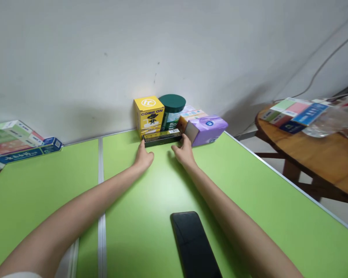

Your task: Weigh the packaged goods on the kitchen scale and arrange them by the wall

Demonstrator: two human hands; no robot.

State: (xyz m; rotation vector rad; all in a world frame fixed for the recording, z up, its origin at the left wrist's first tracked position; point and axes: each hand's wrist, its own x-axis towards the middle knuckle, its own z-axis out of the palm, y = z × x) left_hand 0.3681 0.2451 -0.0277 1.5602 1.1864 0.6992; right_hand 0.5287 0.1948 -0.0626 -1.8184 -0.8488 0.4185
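A flat, narrow black box with a yellowish top (162,138) lies on the green table, between my two hands. The fingers of my left hand (144,157) press against its left end, with the thumb pointing inward. At its right end my right hand (185,151) grips it, fingertips partly hidden. Right behind the flat box stand a yellow "COME ON" box (149,117) and a jar with a dark green lid (172,103). A purple pack (209,129) rests on its side just right of my right hand. An orange-brown object (182,124) shows partly between jar and pack.
A black phone (194,245) lies on the green table (133,227) between my forearms. At the far left are several colourful boxes (16,141) against the wall. To the right, a wooden table (316,158) carries another colourful box (295,114) and clear plastic (326,123).
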